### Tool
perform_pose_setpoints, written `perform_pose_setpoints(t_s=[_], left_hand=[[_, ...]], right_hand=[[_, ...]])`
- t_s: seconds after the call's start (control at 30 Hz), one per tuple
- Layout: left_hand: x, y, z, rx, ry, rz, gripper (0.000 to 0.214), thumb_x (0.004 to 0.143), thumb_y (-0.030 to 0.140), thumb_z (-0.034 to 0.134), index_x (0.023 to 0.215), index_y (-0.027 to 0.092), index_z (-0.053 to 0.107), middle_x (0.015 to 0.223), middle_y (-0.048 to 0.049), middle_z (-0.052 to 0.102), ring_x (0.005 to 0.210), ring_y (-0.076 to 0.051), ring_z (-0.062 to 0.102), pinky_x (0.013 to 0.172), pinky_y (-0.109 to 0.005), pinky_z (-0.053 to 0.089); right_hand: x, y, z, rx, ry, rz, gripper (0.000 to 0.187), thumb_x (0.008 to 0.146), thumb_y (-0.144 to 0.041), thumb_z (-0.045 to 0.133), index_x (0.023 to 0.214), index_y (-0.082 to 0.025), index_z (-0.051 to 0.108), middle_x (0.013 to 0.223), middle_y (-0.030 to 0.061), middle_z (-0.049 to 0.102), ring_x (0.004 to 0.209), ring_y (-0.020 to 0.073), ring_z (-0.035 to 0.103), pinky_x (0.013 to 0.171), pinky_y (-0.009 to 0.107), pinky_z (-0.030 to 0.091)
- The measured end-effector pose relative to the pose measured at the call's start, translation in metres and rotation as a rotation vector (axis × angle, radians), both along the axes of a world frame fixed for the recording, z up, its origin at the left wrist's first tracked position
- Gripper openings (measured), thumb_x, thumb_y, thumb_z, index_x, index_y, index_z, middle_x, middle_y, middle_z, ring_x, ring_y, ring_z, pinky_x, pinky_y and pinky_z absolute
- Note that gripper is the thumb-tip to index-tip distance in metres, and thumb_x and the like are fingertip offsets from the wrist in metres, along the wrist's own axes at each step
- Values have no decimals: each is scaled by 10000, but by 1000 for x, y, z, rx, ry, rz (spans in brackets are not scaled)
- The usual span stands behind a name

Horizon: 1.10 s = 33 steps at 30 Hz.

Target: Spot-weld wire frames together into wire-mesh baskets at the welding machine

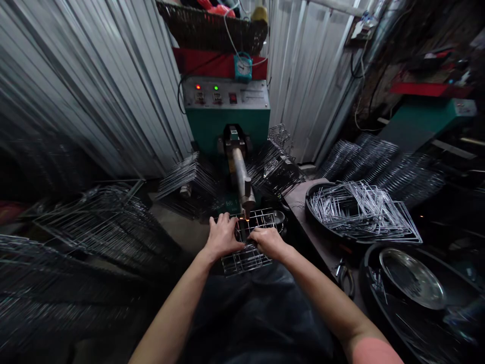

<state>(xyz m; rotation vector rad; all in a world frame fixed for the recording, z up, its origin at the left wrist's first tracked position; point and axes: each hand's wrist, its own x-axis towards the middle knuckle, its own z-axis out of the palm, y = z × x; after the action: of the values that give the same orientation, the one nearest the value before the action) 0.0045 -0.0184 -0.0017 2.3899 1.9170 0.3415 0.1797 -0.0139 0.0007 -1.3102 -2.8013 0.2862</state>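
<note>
- The left hand (223,235) and right hand (270,242) both clench the silver wire grid rack (246,259), just below the steel arm (240,174) of the green spot-welding machine (227,124)
- Right of the machine, a brown surface (297,198) bears a black tray of wire frames (311,218)
- Behind the machine, corrugated metal walls (94,91)

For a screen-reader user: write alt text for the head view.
The left hand and right hand hold a wire rack under the electrode arm of a green welding machine, where a small orange spark glows. Wire frames fill a black tub on the right, and more lean by the corrugated metal wall.
</note>
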Motion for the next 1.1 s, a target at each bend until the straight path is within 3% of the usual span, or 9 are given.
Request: perform_pose_setpoints(t_s=[0.23,0.47,0.77,0.97,1.1], left_hand=[[-2,7,1,-21,-15,-8,648,553,463,682,1110,160,549,1105,-129,518,1076,-314,451,958,-539,311],[-3,19,2,8,24,33,624,570,480,657,1088,145,564,1122,-155,509,1091,-330,440,954,-551,305],[-3,19,4,48,78,44,634,572,440,658,1132,166,540,1172,-167,489,1131,-326,412,971,-565,279],[-3,28,2,-61,-4,67,655,578,454,652,1150,160,531,1116,-134,529,1076,-299,462,919,-507,358],[-2,29,1,-20,5,72,646,568,485,661,1110,148,559,1111,-147,526,1084,-320,450,924,-529,336]], right_hand=[[-2,-5,-4,58,-13,-34,296,896,-207,405,1099,-250,615,1013,39,658,860,151,614,648,234,416],[-9,7,-3,92,-37,-62,300,907,-193,381,1084,-239,620,1029,50,654,859,156,616,658,237,421],[-8,6,-9,137,-67,-51,305,919,-201,349,1091,-216,601,999,74,649,827,176,627,644,255,421],[-11,13,-5,133,-63,-78,293,915,-195,371,1088,-207,607,1013,86,641,841,182,623,661,266,432],[-6,7,-10,107,99,-143,290,906,-226,413,1126,-263,598,1144,59,603,861,160,621,689,254,453]])
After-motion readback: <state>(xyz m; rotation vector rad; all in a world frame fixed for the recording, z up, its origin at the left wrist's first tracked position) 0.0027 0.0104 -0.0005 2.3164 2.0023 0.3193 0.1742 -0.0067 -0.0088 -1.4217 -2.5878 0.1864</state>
